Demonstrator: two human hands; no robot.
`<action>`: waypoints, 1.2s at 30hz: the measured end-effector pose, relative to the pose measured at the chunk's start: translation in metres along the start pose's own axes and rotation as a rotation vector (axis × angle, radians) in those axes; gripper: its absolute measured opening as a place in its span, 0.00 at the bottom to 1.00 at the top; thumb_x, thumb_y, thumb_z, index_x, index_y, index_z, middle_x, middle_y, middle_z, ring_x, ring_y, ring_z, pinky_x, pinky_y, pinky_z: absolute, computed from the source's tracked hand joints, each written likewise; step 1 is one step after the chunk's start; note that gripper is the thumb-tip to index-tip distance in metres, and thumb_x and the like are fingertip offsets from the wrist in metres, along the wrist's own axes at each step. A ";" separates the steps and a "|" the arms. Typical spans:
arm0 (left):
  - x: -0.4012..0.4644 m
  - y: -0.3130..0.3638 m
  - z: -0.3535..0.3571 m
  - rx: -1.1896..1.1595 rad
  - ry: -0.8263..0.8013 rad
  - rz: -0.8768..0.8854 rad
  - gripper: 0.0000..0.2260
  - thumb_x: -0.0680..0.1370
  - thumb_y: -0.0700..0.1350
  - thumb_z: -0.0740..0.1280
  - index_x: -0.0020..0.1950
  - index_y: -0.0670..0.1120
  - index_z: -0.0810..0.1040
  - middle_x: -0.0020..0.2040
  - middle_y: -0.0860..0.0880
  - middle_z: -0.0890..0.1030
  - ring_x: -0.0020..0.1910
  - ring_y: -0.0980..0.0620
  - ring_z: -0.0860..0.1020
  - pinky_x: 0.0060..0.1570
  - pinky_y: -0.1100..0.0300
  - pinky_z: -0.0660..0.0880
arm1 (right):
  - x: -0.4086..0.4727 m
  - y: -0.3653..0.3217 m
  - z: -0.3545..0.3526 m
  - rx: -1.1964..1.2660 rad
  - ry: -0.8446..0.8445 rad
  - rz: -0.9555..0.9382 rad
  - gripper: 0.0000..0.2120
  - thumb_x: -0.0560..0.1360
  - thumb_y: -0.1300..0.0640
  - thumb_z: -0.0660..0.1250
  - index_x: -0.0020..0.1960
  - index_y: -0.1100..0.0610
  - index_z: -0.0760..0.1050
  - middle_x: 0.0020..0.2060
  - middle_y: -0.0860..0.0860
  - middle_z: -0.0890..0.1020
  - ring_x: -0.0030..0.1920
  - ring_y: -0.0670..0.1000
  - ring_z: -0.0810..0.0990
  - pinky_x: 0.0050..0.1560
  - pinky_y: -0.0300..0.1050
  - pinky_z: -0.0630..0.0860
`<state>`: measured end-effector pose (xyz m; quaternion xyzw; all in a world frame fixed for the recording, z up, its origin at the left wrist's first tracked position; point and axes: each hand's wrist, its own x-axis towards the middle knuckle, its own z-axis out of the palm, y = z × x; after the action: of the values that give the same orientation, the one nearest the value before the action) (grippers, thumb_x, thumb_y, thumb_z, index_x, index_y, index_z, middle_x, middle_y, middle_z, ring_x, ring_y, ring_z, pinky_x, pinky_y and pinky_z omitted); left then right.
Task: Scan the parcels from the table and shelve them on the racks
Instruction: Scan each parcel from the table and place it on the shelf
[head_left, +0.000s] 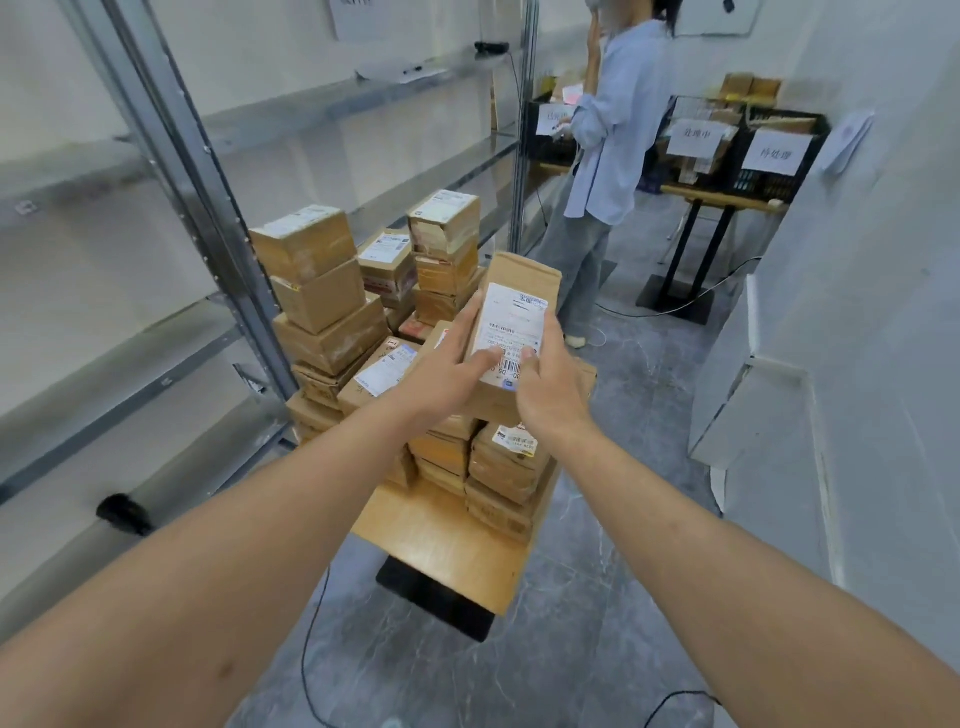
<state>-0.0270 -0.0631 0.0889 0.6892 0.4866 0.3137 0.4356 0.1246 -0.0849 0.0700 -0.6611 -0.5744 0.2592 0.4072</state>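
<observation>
I've got one flat cardboard parcel (511, 322) with a white label, held above the wooden counter (441, 540): left hand (447, 371) and right hand (550, 387) both grip its near end. Below, cardboard boxes (322, 291) stack in several piles; I can't count them.

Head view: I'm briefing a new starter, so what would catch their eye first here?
Both hands, left hand and right hand, hold a labelled parcel at centre. Beneath it, stacked parcels crowd a wooden table. A metal rack runs along the left, and a person stands beyond.
</observation>
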 end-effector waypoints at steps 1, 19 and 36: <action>-0.006 0.001 -0.006 -0.033 -0.002 -0.010 0.34 0.84 0.51 0.65 0.84 0.66 0.49 0.76 0.64 0.68 0.74 0.57 0.70 0.76 0.49 0.66 | -0.003 -0.006 0.001 -0.010 -0.024 -0.026 0.29 0.88 0.53 0.53 0.86 0.45 0.47 0.78 0.49 0.69 0.73 0.54 0.72 0.70 0.60 0.72; -0.176 -0.062 -0.177 -0.206 0.326 -0.129 0.27 0.90 0.46 0.53 0.79 0.74 0.50 0.72 0.53 0.76 0.57 0.58 0.83 0.52 0.61 0.82 | -0.081 -0.137 0.158 -0.009 -0.439 -0.442 0.29 0.86 0.52 0.54 0.85 0.42 0.49 0.71 0.50 0.74 0.66 0.52 0.76 0.67 0.60 0.75; -0.351 -0.206 -0.345 -0.177 0.555 -0.314 0.29 0.87 0.47 0.62 0.73 0.81 0.56 0.69 0.59 0.79 0.65 0.54 0.81 0.69 0.46 0.77 | -0.195 -0.240 0.354 -0.125 -0.750 -0.568 0.26 0.87 0.50 0.58 0.83 0.44 0.55 0.68 0.47 0.78 0.63 0.49 0.81 0.58 0.47 0.80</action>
<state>-0.5202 -0.2625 0.0452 0.4535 0.6580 0.4594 0.3877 -0.3338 -0.1865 0.0573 -0.3620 -0.8543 0.3234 0.1860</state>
